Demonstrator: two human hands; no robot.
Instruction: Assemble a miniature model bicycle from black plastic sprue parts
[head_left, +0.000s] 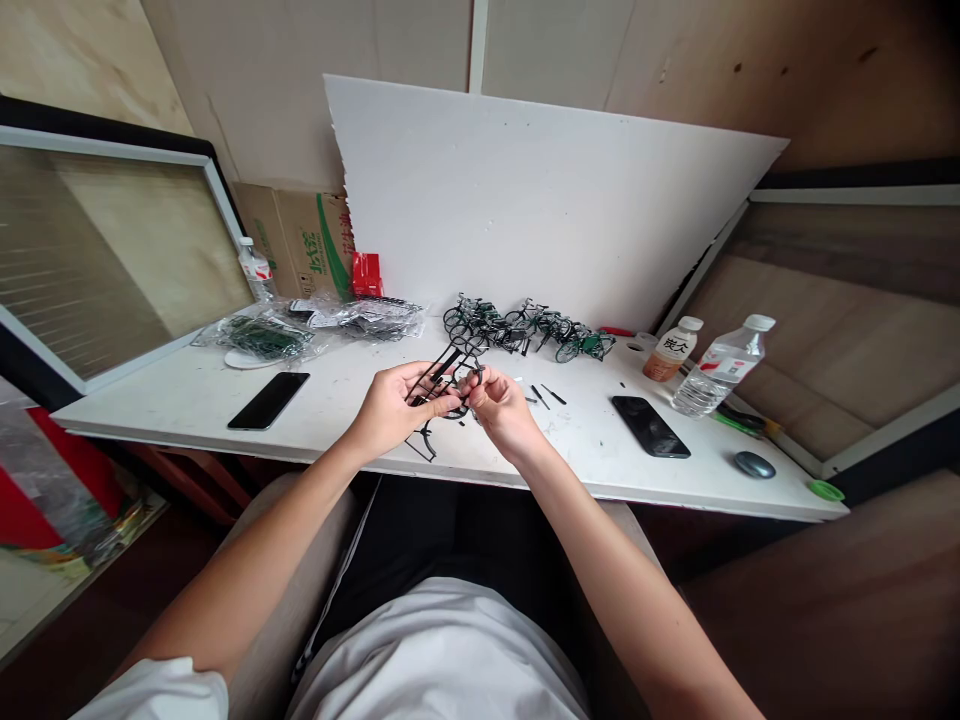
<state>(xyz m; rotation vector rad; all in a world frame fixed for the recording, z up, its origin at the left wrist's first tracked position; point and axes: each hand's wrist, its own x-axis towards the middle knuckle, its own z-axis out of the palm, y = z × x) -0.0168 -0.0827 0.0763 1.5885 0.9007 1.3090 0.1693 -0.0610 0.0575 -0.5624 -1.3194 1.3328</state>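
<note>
My left hand (394, 405) is closed on a black plastic parts frame (437, 372) whose thin bars stick out above and below the fingers. My right hand (499, 402) pinches a small black piece at the frame's right end, fingertips touching those of the left hand. Both hands hover over the near middle of the white table (187, 400). Behind them, a row of small green and black model bicycles (525, 328) stands against a white board (540, 210).
Two black phones lie flat, one on the left (268, 400) and one on the right (649, 426). Clear bags of parts (315, 328) sit at the back left. Two bottles (716, 378), a mouse (754, 464) and loose black bits (546, 396) lie on the right.
</note>
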